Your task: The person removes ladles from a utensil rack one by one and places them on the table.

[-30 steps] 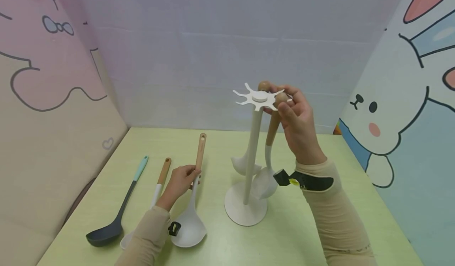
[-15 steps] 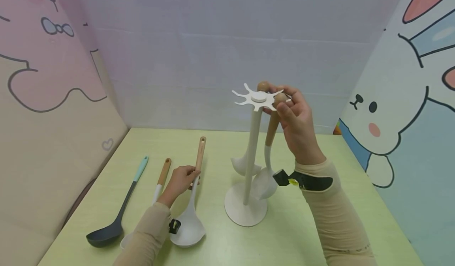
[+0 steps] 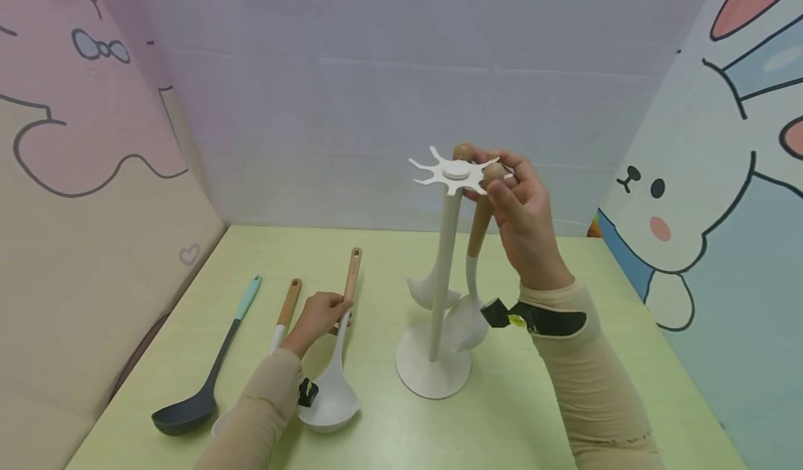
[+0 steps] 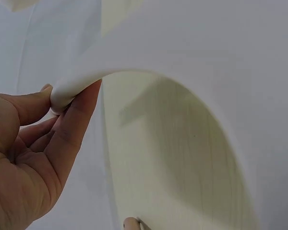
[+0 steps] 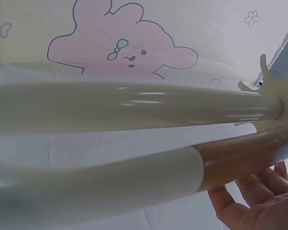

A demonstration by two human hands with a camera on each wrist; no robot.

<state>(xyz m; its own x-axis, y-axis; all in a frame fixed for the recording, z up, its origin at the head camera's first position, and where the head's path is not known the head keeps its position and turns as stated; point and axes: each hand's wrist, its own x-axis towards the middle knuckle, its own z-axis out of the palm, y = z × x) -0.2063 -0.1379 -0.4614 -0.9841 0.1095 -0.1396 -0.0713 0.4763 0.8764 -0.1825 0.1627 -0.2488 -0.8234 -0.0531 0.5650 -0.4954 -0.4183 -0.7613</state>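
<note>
My left hand [image 3: 316, 318] pinches a large white ladle [image 3: 330, 397] where its neck meets the wooden handle [image 3: 353, 275]. Its bowl faces the near side, and the left wrist view has it filling much of the picture, with a shadow on the table below. A white utensil stand [image 3: 442, 268] with a hooked top and round base is right of centre. My right hand [image 3: 532, 229] holds the rounded wooden top of a hanging white ladle [image 3: 465, 323] against the hooks. Its fingers also reach toward the wooden end of another hanging white utensil [image 3: 428, 290], behind the post.
A dark ladle with a teal handle [image 3: 221, 365] lies at the left of the pale table [image 3: 533, 407]. Beside it is a white utensil with a wooden handle [image 3: 288, 304], its lower part mostly behind my left forearm. A pale cloth wall [image 3: 314, 135] stands behind.
The far end of the left ladle's handle has dropped slightly toward me, and its bowl has shifted a little up and left in the picture. My right hand has stayed nearly still.
</note>
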